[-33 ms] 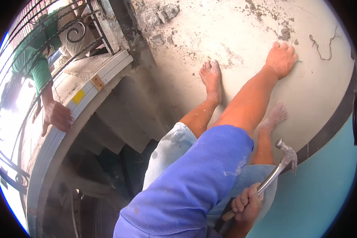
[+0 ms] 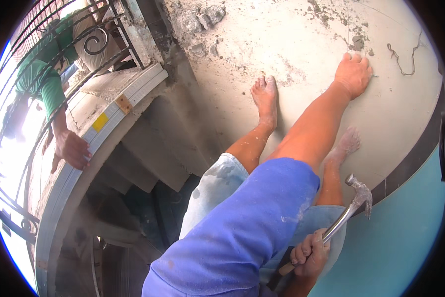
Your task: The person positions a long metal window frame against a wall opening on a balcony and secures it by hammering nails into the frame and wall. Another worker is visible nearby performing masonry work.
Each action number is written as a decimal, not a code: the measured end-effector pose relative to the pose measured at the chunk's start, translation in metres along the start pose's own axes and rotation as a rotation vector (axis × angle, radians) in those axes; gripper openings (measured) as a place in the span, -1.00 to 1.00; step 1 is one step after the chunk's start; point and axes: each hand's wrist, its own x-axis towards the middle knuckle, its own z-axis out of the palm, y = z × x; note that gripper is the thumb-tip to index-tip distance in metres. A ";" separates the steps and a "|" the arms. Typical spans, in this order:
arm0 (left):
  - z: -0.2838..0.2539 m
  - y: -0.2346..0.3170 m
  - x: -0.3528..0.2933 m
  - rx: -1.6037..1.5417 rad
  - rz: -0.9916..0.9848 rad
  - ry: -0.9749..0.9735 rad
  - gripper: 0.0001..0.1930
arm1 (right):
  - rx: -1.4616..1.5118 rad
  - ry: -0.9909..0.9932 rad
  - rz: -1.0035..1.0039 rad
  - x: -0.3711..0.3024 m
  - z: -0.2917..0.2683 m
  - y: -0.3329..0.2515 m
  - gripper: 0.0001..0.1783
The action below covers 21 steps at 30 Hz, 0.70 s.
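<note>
My right hand (image 2: 310, 254) is closed around the handle of a claw hammer (image 2: 348, 208), whose metal head points up and to the right, above the knee of my pale shorts. My left arm, in a blue sleeve, stretches across to the far right. There my left hand (image 2: 353, 75) rests on the pale floor (image 2: 306, 114) with its fingers curled down. A thin dark sliver (image 2: 374, 75) pokes out beside the thumb side; what the fingers hold underneath is hidden. Lumps of dry mortar (image 2: 357, 42) lie just beyond the fingertips.
A bent wire (image 2: 403, 62) lies right of my left hand. At left, curved stairs (image 2: 148, 148) drop away below a long silver bar (image 2: 64, 198) with a yellow patch. Another person's hand (image 2: 73, 150) touches that bar beside black railings (image 2: 96, 42). Rubble (image 2: 202, 20) lies at the back.
</note>
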 end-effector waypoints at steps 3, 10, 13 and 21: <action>-0.014 0.003 -0.020 -0.358 -0.244 -0.042 -0.73 | -0.011 0.081 -0.008 0.000 0.013 0.014 -0.84; -0.126 -0.039 -0.229 -0.677 -0.471 -0.134 -0.84 | 0.053 0.027 -0.198 -0.007 0.069 0.076 -0.78; -0.184 -0.070 -0.325 -0.692 -0.517 -0.097 -0.72 | 0.115 0.004 -0.184 -0.011 0.085 0.120 -0.78; -0.299 -0.142 -0.466 -0.492 -0.802 -0.109 -0.73 | 0.128 -0.239 0.004 -0.019 0.123 0.198 -0.78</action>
